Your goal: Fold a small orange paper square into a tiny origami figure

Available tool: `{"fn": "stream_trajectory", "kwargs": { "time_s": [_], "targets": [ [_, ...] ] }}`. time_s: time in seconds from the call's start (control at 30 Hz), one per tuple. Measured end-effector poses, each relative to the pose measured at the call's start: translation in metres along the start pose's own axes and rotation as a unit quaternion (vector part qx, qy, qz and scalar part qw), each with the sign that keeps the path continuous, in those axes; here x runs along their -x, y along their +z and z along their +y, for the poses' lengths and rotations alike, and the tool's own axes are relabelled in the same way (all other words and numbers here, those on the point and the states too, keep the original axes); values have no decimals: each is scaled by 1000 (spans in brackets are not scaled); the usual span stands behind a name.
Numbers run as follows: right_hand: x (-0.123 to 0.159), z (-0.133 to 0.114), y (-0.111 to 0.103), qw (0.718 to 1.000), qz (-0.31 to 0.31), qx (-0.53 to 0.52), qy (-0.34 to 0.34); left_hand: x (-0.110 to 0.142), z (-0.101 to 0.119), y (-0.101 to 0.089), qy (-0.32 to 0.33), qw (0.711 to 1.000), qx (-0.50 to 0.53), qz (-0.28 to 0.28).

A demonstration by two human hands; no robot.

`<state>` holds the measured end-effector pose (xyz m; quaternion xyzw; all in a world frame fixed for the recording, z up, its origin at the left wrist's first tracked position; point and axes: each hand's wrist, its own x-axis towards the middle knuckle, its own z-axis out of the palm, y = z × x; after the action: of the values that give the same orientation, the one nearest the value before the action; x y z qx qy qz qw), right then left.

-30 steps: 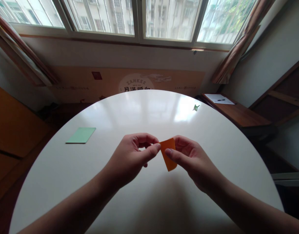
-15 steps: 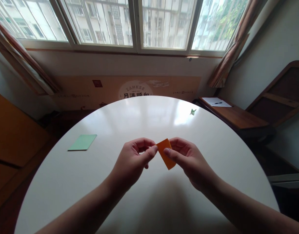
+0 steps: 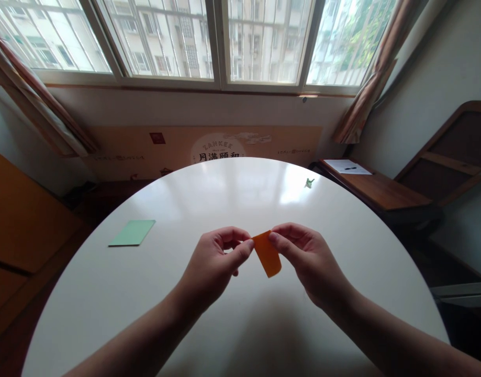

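A small piece of orange paper (image 3: 267, 256) is held up between my two hands over the white table (image 3: 209, 204). It looks folded, with its lower right edge curving. My left hand (image 3: 220, 256) pinches the upper left corner between thumb and forefinger. With thumb and fingers, my right hand (image 3: 301, 251) grips the upper right corner. The fingers behind the paper are partly hidden.
A green square of paper, perhaps a stack (image 3: 132, 233), lies at the left of the table. Near the far right edge sits a small green folded piece (image 3: 309, 183). Beyond, a brown side table (image 3: 389, 188) bears a white sheet (image 3: 342, 167) and a pen (image 3: 350, 168).
My right thumb has slid up from the middle of the orange paper to its upper right corner. The paper has turned slightly and hangs more upright. The left hand keeps its pinch.
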<state>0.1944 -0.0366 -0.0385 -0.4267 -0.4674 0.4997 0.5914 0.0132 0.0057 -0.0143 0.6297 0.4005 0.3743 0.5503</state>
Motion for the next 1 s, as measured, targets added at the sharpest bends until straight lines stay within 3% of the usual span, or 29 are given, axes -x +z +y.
{"fn": "stream_trajectory", "kwargs": {
  "time_s": [0.4,1.0],
  "targets": [
    [-3,4,-2,1000,-16,7,21,-2,-2,-3,17,1000,-7,8],
    [-8,-1,-9,991,-103,59,65,-1,4,-13,34,999,-32,26]
  ]
}}
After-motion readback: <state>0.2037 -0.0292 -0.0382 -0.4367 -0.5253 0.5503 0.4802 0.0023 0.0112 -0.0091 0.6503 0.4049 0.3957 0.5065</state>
